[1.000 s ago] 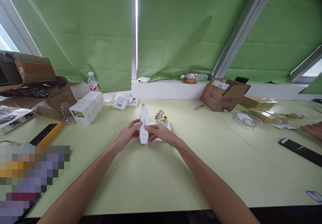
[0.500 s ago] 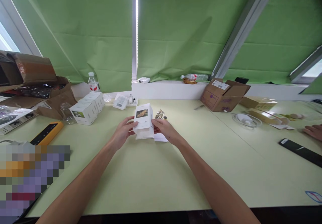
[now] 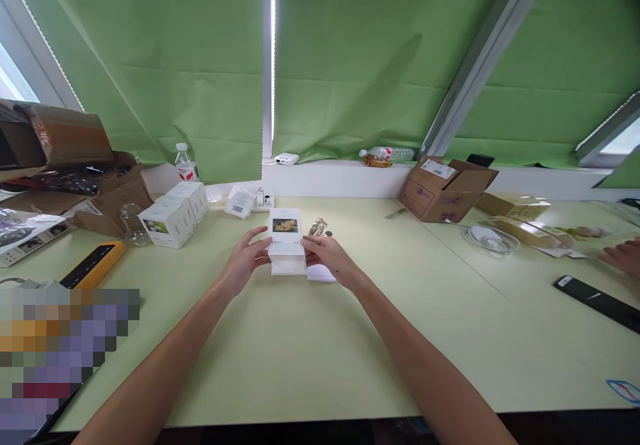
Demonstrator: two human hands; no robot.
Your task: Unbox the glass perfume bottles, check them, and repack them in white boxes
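Observation:
Between my two hands is a white cardboard box (image 3: 286,241) with a picture of yellow flowers on its upper face. My left hand (image 3: 245,256) grips its left side, and my right hand (image 3: 323,253) grips the right side; the fingertips behind the box are partly hidden. The end of the box towards me shows a white flap. Just beyond my right hand lies a crumpled gold foil piece (image 3: 319,226), with a small dark round thing beside it. Under my right hand, a white paper (image 3: 320,273) rests on the table.
Several white boxes (image 3: 173,215) stand in a row at the left, near a yellow power strip (image 3: 97,265) and an open brown carton. A clear bottle (image 3: 186,163) stands behind. To the right are a cardboard box (image 3: 440,191), a coiled white cable (image 3: 490,239), a black phone-like slab (image 3: 600,303) and another person's hand (image 3: 623,256).
The white box has turned so its printed face is straighter towards me, and its right side panel no longer shows. Both hands have barely moved.

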